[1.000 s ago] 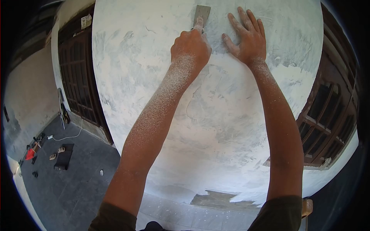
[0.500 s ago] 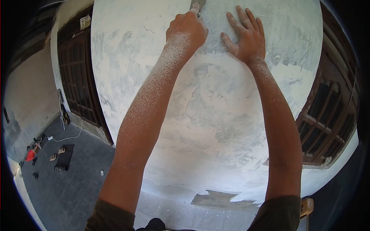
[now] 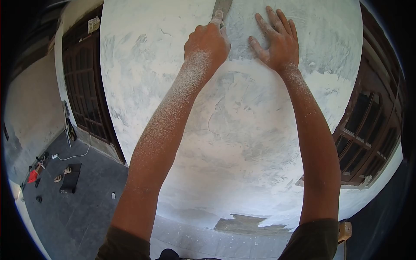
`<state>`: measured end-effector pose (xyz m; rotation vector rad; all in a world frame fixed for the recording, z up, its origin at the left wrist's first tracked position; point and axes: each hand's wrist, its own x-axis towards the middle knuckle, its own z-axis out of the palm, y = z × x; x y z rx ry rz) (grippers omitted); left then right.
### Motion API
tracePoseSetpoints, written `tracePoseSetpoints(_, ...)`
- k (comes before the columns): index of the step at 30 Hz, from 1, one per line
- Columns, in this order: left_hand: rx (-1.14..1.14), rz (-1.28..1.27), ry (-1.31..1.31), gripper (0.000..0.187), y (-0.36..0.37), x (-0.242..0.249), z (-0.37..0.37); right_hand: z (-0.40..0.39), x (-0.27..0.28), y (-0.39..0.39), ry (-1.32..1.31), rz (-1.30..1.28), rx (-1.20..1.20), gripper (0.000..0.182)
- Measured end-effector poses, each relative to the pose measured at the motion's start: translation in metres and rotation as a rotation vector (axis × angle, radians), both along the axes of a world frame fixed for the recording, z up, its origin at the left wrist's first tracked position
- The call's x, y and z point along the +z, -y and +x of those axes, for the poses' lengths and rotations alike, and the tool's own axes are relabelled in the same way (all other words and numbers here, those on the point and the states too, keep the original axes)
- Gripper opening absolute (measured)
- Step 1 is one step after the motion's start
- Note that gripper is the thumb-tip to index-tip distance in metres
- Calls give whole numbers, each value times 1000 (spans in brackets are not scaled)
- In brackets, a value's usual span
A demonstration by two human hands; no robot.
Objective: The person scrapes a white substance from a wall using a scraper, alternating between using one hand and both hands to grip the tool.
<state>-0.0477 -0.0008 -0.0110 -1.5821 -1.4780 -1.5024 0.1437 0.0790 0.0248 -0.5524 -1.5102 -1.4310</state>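
My left hand is closed round the handle of a scraper, its index finger stretched along the tool. The grey blade points upward against the wall, and its far end is cut off by the top of the view. White dust coats my left forearm. To the right, my right hand lies flat on the wall with fingers spread and dusty, holding nothing. The wall is coated in patchy white and grey filler, with a thin crack-like line below the hands.
A dark wooden door stands left, a wooden window right. On the dark floor lie a pair of sandals, a black mat, a white cable and a red item. A bare grey patch shows low on the wall.
My left hand and the scraper have shifted slightly down and left, so more of the blade shows. My right hand stays in place on the wall.
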Motion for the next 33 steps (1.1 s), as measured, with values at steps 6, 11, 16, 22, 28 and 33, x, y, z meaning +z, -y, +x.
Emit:
tracePoseSetpoints(6, 15, 15, -21, 48, 0, 10, -1, -1, 0, 1, -15, -1, -18, 61)
tracePoseSetpoints(11, 23, 46, -42, 48, 1, 6, -3, 0, 1, -3, -8, 12, 10, 61)
tracePoseSetpoints(16, 35, -97, -27, 48, 7, -15, 4, 0, 2, 0, -21, 8, -2, 60)
tracePoseSetpoints(22, 67, 35, -41, 48, 4, 12, 1, 0, 0, -3, -15, -5, 22, 60)
tracePoseSetpoints(28, 40, -52, -2, 47, 0, -3, 4, 0, 0, -2, -12, 4, 18, 60)
tracePoseSetpoints(33, 61, 16, -78, 50, 5, 24, -1, 0, 0, -3, -5, 5, 29, 60)
